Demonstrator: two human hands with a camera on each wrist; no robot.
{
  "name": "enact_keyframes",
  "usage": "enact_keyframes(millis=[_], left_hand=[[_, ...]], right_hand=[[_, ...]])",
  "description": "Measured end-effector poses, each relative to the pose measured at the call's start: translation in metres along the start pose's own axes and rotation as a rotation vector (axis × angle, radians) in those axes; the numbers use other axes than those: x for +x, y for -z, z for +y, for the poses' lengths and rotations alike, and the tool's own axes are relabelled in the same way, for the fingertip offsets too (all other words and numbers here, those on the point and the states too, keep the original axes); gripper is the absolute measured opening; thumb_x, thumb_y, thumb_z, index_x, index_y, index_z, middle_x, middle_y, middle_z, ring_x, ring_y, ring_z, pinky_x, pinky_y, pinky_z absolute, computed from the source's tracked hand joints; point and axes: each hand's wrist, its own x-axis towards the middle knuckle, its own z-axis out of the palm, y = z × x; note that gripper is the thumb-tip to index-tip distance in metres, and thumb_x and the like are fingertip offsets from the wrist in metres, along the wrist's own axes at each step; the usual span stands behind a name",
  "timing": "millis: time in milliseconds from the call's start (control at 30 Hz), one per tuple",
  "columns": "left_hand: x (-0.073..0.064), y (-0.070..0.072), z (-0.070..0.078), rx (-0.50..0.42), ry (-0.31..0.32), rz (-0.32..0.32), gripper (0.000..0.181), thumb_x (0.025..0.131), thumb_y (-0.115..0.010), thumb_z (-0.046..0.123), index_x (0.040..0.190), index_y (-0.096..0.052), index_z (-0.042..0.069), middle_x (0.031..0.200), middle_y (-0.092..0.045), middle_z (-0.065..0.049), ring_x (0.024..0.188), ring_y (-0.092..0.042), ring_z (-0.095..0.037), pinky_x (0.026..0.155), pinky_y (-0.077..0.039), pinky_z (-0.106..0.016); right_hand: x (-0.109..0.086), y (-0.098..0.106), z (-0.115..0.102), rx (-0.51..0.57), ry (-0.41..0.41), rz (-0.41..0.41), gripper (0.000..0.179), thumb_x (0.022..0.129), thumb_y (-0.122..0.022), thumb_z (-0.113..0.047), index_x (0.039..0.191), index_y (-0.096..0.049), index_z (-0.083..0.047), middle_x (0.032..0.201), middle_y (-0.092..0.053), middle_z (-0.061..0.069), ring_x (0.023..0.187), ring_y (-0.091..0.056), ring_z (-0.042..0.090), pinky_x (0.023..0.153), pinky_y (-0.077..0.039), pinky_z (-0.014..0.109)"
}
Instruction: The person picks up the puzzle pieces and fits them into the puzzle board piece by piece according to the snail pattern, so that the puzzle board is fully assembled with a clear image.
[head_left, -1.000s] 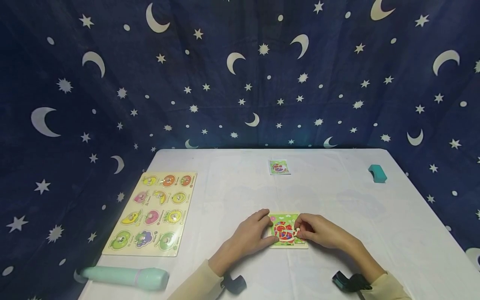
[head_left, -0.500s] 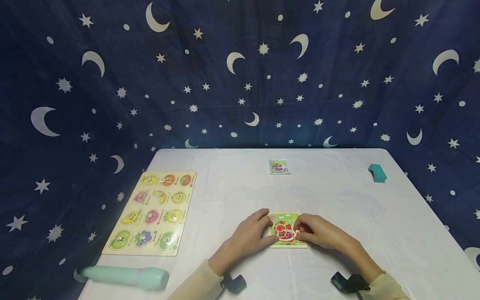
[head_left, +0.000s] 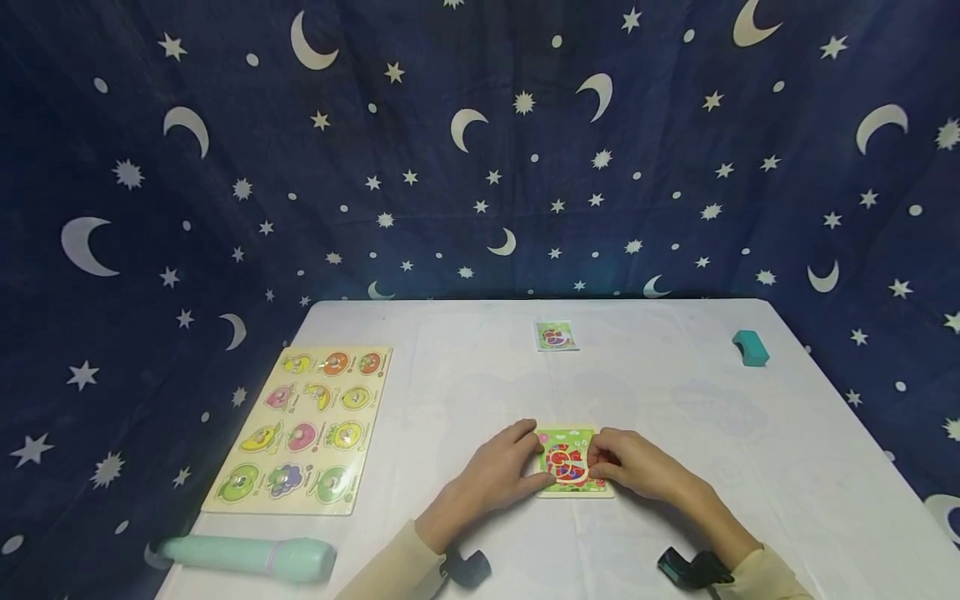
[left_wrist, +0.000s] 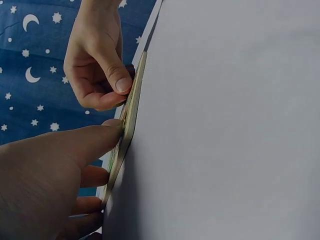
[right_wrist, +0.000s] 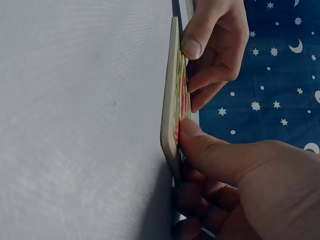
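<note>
A small square wooden puzzle board with a green picture and red pieces lies near the table's front. My left hand holds its left side, thumb on the face and fingers along the edge. Over the right side, my right hand has its thumb and curled index finger close together at a puzzle piece. That piece is mostly covered by the fingers. From the right wrist view, the right thumb rests on the board's face. The left wrist view shows the board edge-on, flat on the table.
A picture card lies behind the puzzle board. On the left is a large fruit peg board, with a mint-green microphone-shaped object in front of it. A teal arch block sits far right on the white table.
My right fingers have shifted slightly left over the board, and the pale piece edge seen at their tips is now hidden. My left hand stays at the left side.
</note>
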Motion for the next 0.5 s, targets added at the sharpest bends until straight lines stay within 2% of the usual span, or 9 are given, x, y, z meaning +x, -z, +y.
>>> enact_keyframes(millis=[167, 300, 400, 500], left_hand=[[0.004, 0.007, -0.004, -0.063, 0.018, -0.035, 0.037, 0.092, -0.067, 0.049, 0.111, -0.067, 0.016, 0.140, -0.059, -0.007, 0.125, -0.062, -0.023, 0.103, -0.052, -0.032], [0.008, 0.012, -0.008, -0.130, 0.031, -0.044, 0.038, 0.093, -0.068, 0.045, 0.115, -0.069, 0.015, 0.139, -0.059, -0.008, 0.124, -0.063, -0.024, 0.104, -0.052, -0.033], [0.013, 0.018, -0.010, -0.148, 0.033, -0.037, 0.038, 0.094, -0.067, 0.043, 0.117, -0.070, 0.013, 0.138, -0.061, -0.009, 0.124, -0.063, -0.024, 0.104, -0.052, -0.034], [0.017, 0.027, -0.011, -0.148, 0.050, -0.020, 0.040, 0.095, -0.065, 0.043, 0.119, -0.069, 0.011, 0.137, -0.062, -0.009, 0.125, -0.063, -0.025, 0.105, -0.051, -0.036]], right_hand=[[0.003, 0.005, -0.002, -0.039, -0.019, -0.008, 0.010, 0.091, -0.073, -0.017, 0.089, -0.064, -0.020, 0.077, -0.051, -0.014, 0.068, -0.043, -0.003, 0.060, -0.038, 0.018], [0.009, 0.016, -0.007, -0.070, -0.077, 0.015, 0.007, 0.092, -0.072, -0.018, 0.090, -0.065, -0.019, 0.079, -0.055, -0.014, 0.070, -0.045, -0.001, 0.062, -0.041, 0.019], [0.015, 0.027, -0.013, -0.097, -0.111, 0.072, 0.006, 0.091, -0.072, -0.016, 0.091, -0.066, -0.018, 0.080, -0.057, -0.012, 0.071, -0.048, 0.001, 0.063, -0.044, 0.020], [0.022, 0.036, -0.019, -0.117, -0.126, 0.162, 0.007, 0.090, -0.074, -0.013, 0.090, -0.067, -0.016, 0.080, -0.060, -0.009, 0.072, -0.050, 0.004, 0.063, -0.047, 0.021]])
